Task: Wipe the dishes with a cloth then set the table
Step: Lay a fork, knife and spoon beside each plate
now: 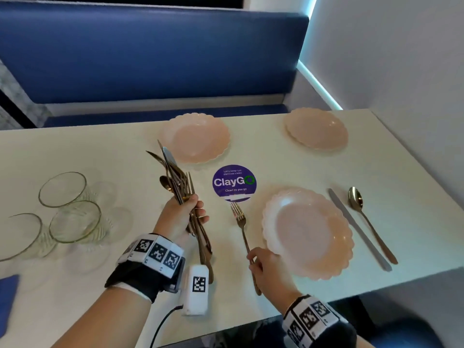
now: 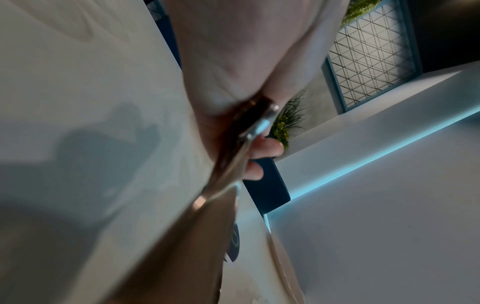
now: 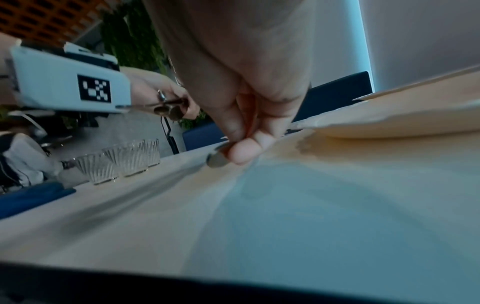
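Observation:
My left hand grips a bundle of gold and silver cutlery upright above the white table; the left wrist view shows its handles running through the curled fingers. My right hand pinches the handle of a gold fork that lies on the table just left of the near pink plate; its handle end shows under my thumb. Right of that plate lie a knife and a spoon. Two more pink plates sit farther back.
Three ribbed glasses stand at the table's left, with a blue cloth at the near left edge. A purple round sticker marks the table's middle. A blue bench runs behind the table and a white wall stands on the right.

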Tool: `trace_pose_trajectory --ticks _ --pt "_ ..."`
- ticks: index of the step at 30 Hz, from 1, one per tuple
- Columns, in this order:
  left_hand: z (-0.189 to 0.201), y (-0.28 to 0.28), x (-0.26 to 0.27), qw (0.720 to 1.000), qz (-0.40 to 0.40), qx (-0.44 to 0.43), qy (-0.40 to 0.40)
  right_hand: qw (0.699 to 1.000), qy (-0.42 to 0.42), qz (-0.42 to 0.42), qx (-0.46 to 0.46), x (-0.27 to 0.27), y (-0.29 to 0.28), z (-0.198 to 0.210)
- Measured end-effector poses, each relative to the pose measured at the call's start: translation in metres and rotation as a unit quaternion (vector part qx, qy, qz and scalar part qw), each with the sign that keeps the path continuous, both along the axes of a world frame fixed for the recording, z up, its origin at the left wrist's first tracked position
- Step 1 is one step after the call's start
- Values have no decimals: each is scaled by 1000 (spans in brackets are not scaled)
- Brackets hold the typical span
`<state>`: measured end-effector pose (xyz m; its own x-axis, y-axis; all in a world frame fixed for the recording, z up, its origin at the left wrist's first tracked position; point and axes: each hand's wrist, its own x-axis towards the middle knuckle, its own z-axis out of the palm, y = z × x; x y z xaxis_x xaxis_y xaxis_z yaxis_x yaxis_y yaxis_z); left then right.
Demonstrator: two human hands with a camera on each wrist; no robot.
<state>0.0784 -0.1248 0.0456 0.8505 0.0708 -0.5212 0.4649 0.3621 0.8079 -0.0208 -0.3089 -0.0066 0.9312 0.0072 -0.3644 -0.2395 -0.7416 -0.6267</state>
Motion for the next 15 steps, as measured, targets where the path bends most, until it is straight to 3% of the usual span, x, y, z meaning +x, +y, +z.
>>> trace_pose_trajectory --ticks 7,15 --pt "0 -10 -6 999 -37 2 3 993 -25 46 -110 -8 3 -9" --pt "-5 -7 -9 999 -54 10 5 988 -33 69 -132 -12 -2 -9"
